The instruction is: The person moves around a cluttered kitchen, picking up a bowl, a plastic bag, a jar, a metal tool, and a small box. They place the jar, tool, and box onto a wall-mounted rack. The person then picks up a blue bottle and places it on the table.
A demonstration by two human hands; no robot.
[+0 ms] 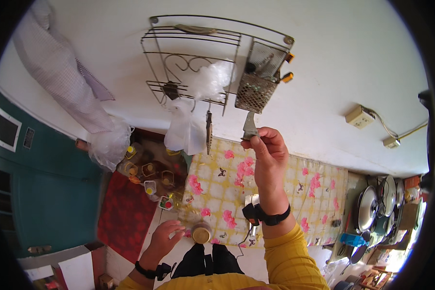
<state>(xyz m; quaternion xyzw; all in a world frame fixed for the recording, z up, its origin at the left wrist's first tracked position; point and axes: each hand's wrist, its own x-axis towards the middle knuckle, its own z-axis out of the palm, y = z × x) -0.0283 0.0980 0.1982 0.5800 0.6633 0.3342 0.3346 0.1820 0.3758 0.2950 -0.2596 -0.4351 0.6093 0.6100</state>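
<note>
My right hand [270, 150] is raised in front of the wall and pinches a flat, grey, narrow-necked metal piece [251, 125] between thumb and fingers. The top of that piece reaches the underside of a perforated metal basket [255, 92] on a wall rack. My left hand [165, 237] is low, fingers apart, with nothing in it, beside a round container with a tan top [201, 233] at the table's near edge. A black wire rack [192, 54] holds crumpled clear plastic [214, 78]. A cutlery-like metal object [252, 210] lies partly behind my right wrist.
The table has a flowered cover [217, 181]. Plastic bottles [149, 188] stand on the floor to its left, near a green door [58, 195]. A plastic bag [185, 127] and a dark strip [209, 132] hang below the rack. Pan lids [368, 208] stand at the right.
</note>
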